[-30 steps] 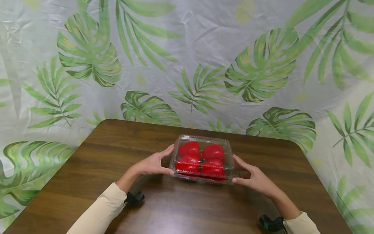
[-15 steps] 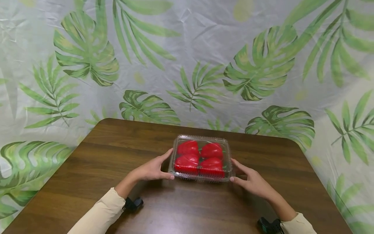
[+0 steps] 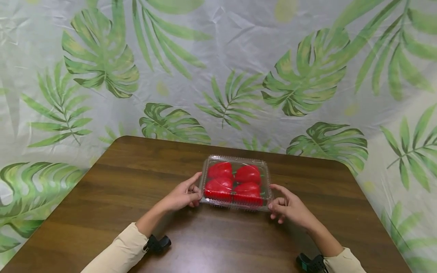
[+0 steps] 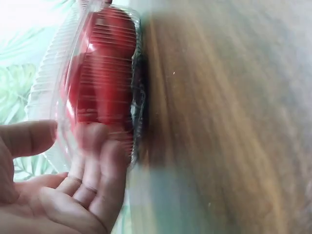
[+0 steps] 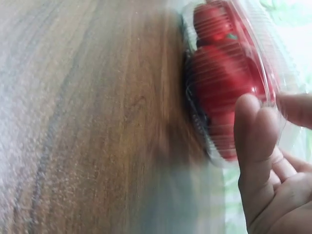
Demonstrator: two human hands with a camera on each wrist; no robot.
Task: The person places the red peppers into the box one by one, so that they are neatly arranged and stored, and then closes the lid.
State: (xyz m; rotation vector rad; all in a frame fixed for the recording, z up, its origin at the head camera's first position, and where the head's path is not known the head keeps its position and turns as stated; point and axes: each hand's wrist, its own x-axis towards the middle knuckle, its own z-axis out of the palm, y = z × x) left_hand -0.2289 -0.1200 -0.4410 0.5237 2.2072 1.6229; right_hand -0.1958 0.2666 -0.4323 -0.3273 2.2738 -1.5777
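A clear plastic clamshell container (image 3: 222, 204) with a ribbed rim sits toward the back of the table. Inside are several glossy red peppers (image 3: 248, 173) with green stems. At the front left corner, my left hand (image 3: 181, 195) pinches the rim, its forefinger along the side. My right hand (image 3: 291, 207) pinches the front right corner, lower fingers curled beneath. In the left wrist view, the thumb (image 4: 31, 138) meets the clear flange and the fingertips (image 4: 109, 151) lie by the ribbed wall. The right wrist view has the fingertips (image 5: 248, 109) and thumb at the flange.
The brown wooden table (image 3: 136, 178) has rounded far corners. A pale cloth (image 3: 235, 49) printed with green leaves hangs behind it. Dark camera mounts (image 3: 158, 243) are strapped at both wrists, beside cream sleeves (image 3: 117, 248).
Both thumbs and lower fingers have drawn together at the container's front corners, where the hands earlier spanned its sides more widely. The container stays in nearly the same place.
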